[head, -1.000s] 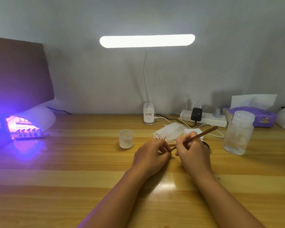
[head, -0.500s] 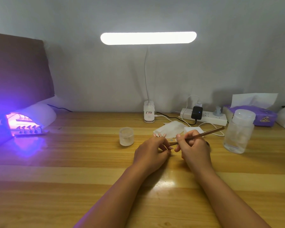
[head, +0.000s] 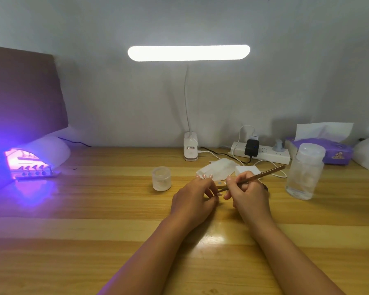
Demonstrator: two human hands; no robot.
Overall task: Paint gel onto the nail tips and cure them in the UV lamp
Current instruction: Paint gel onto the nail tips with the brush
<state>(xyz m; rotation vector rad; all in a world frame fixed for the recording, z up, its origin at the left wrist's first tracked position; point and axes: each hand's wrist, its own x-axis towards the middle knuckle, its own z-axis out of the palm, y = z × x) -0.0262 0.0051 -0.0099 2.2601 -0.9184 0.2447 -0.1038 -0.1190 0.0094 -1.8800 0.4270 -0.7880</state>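
head view, bench under desk lamp (head: 189,53).

placement: uv lamp (head: 51,149) sat at the far left of the table (head: 94,209), lit violet, well apart from the working spot. a rack of nail tips (head: 36,170) lay in its mouth, half in and half out. judged: parked there to cure while the next piece was painted, and kept aside so stray light would not reach wet gel. frosted gel jar (head: 161,178) stood just left of the hands, lid off as far as could be told, near enough for reloading. clear bottle (head: 305,171) stood to the right, wipes (head: 218,168) behind the hands. likely cleaning supplies, within reach.

hands: both forearms came in from the near edge and met at mid-table, low over the wood, which should have steadied them. left hand (head: 193,196) had fingers curled inward, pinching a small piece toward the right. the piece itself was hidden by the fingers; judged to be a nail tip or its holder, cannot confirm. right hand (head: 248,193) gripped the brush (head: 262,175) pen-fashion, thumb and forefingers closed round the shaft. the handle slanted up and away to the right. the bristle end pointed down-left, reaching the left fingertips (head: 218,194).

step in hand (judgement): gel being painted on the held piece. contact of the bristles was too small to see.
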